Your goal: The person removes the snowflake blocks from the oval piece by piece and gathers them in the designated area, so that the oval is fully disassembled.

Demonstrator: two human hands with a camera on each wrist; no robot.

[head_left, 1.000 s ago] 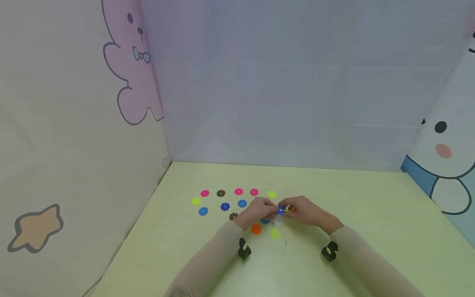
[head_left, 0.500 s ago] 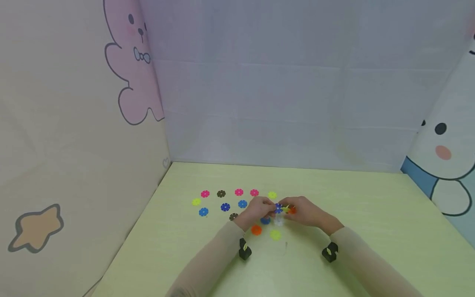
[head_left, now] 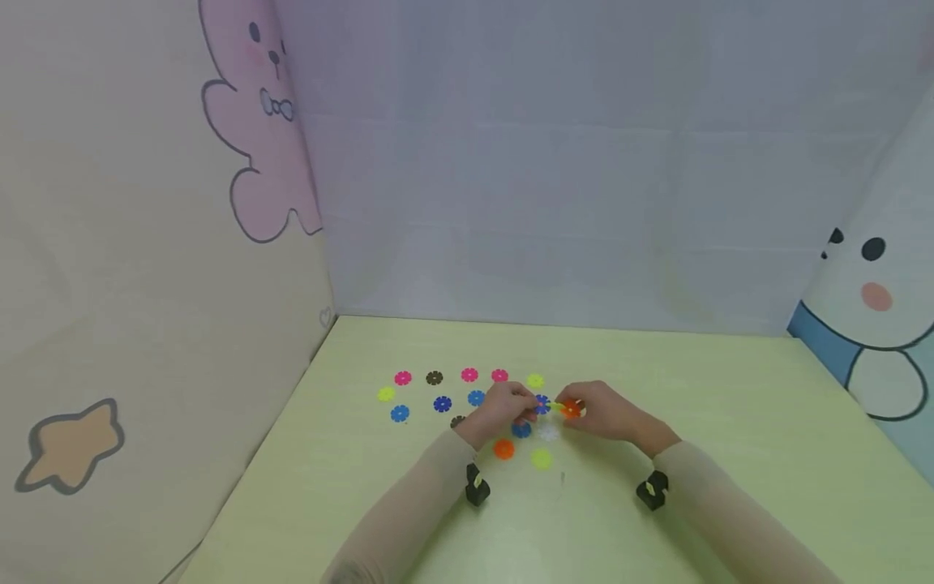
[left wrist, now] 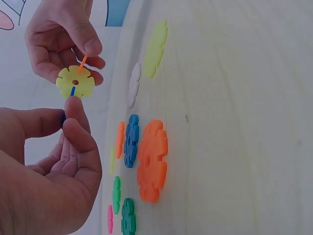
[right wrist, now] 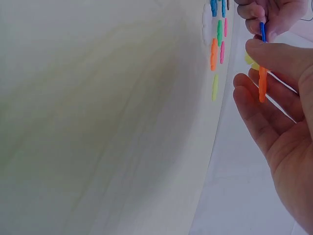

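Note:
In front of me, the left hand [head_left: 503,410] pinches a dark blue notched snap disc [head_left: 542,404] between thumb and finger. The right hand [head_left: 609,414] holds an orange notched disc [head_left: 571,410] by thumb and fingers. Between them a yellow flower-shaped disc [left wrist: 63,83] joins the two, with the blue and orange edges set in opposite sides of it, as the left wrist view shows. In the right wrist view the orange disc stands edge-on against the thumb, and the yellow one is partly hidden. The joined discs hang above the table.
Loose notched discs lie flat on the pale table [head_left: 700,454]: a white one [head_left: 549,432], a blue one [head_left: 521,430], an orange one [head_left: 504,449] and a yellow one [head_left: 541,460] below the hands. Several more, such as a pink disc [head_left: 403,378], lie further left.
The blue disc has shifted slightly left and up with the left hand. The right hand's grip has moved so that more of the orange disc shows, and the gap between the hands has widened.

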